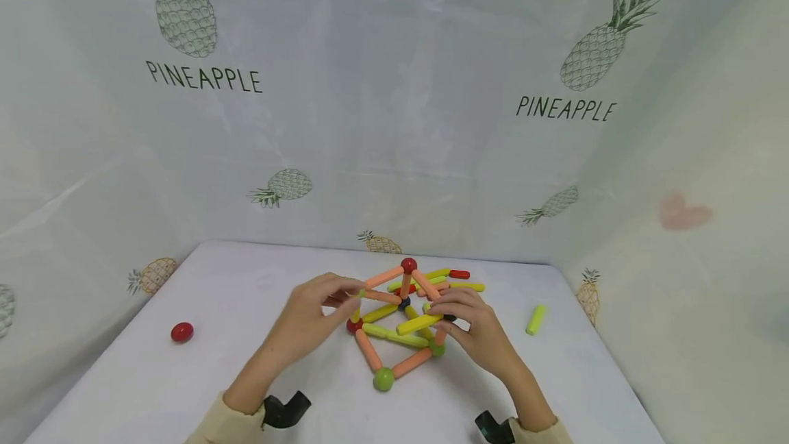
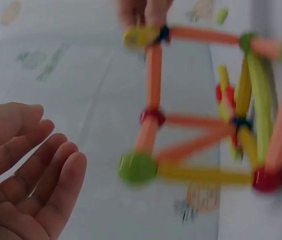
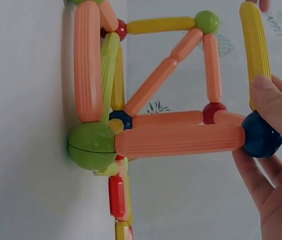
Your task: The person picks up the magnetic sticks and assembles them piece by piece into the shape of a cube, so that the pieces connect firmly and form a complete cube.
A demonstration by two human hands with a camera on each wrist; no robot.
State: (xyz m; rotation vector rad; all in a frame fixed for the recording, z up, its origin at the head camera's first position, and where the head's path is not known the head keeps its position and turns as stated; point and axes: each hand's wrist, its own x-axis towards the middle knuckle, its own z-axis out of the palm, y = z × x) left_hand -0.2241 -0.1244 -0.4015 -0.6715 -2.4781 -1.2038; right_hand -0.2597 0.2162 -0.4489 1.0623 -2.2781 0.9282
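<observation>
A frame of magnetic sticks and balls stands on the table, with orange sticks point(image 3: 180, 140), yellow sticks and colored balls. My right hand point(image 1: 471, 327) pinches a yellow stick point(image 3: 256, 45) close to the dark blue ball point(image 3: 261, 135) at one upper corner; the thumb lies on the stick and the fingers curve behind the ball. From that ball the yellow stick points toward the left side in the head view. My left hand point(image 1: 314, 317) is beside the upper green ball point(image 2: 138, 167), fingers loosely bent and holding nothing. In the left wrist view a gap shows between them.
Behind the frame lies a pile of loose sticks point(image 1: 466, 286) in yellow, red and orange. A red ball point(image 1: 181, 332) sits at the table's left, a lime stick point(image 1: 535, 319) at the right. A pineapple-print curtain point(image 1: 394, 122) hangs behind the table.
</observation>
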